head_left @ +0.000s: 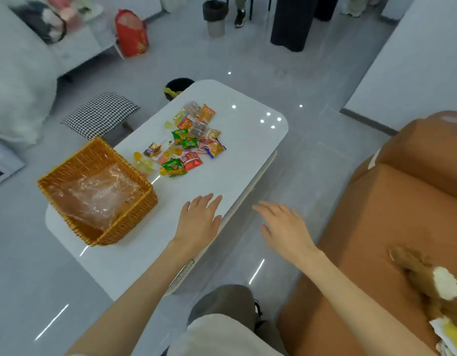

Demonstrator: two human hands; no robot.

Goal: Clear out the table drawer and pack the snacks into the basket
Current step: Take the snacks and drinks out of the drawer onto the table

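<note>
1. One wicker basket (pixel 131 228) sits at the left end of the bench (pixel 245 145), mouth up, with one clear plastic bag (pixel 101 194) inside.
2. The snacks (pixel 189 140) lie loose mid-bench in a strip along its long axis. They overlap too much for an exact count; three packets are green.
3. The left hand (pixel 199 219) rests flat by the near edge, fingers straight.
4. The right hand (pixel 284 227) hovers with fingers spread and holding nothing, past that edge and beside the brown sofa (pixel 402 201).

One desk (pixel 248 155); one wicker basket (pixel 135 219) at its 8 o'clock, one clear bag (pixel 99 194) inside; green packets (pixel 180 135) three, red packets (pixel 192 160) two; yellow jellies (pixel 137 155) several, count unclear; checkered stool (pixel 101 114) one
</note>
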